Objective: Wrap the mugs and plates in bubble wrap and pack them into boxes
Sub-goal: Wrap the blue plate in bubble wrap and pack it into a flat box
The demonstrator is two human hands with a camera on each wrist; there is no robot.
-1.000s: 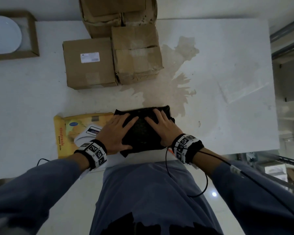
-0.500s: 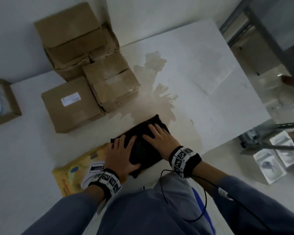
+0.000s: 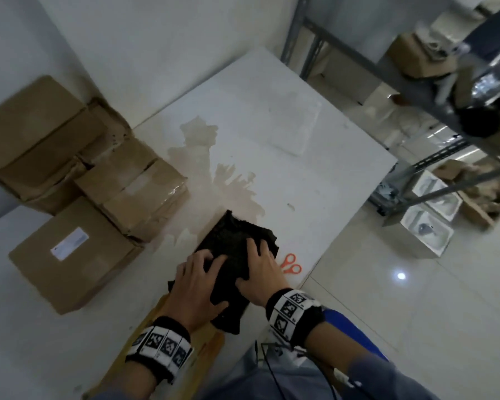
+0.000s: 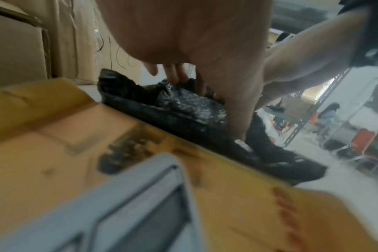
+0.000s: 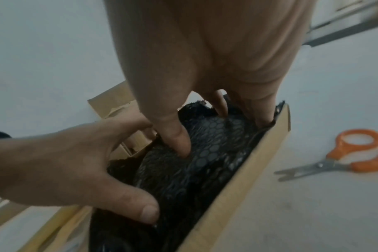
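A bundle wrapped in black bubble wrap (image 3: 231,241) lies near the front edge of the white table (image 3: 315,174). Its near end rests on a flattened yellow box (image 3: 145,324). My left hand (image 3: 197,281) arches over the bundle's left side, with the thumb and curled fingers gripping it. My right hand (image 3: 260,264) lies spread on top and presses down. In the right wrist view a cardboard edge (image 5: 244,170) runs along the bundle (image 5: 205,162), the right thumb digs into the wrap, and the left hand (image 5: 65,162) clasps its side. What is inside the wrap is hidden.
Orange-handled scissors (image 3: 290,264) lie just right of the bundle. Several closed cardboard boxes (image 3: 70,255) stand at the table's left and back. A pale sheet (image 3: 295,125) lies at the far right, a brown stain (image 3: 214,168) mid-table. Metal shelving (image 3: 416,168) stands beyond the right edge.
The head view has swung to the right and tilted, so the scissors and shelving now show. Both hands stay on the black bundle; the left fingers have curled more.
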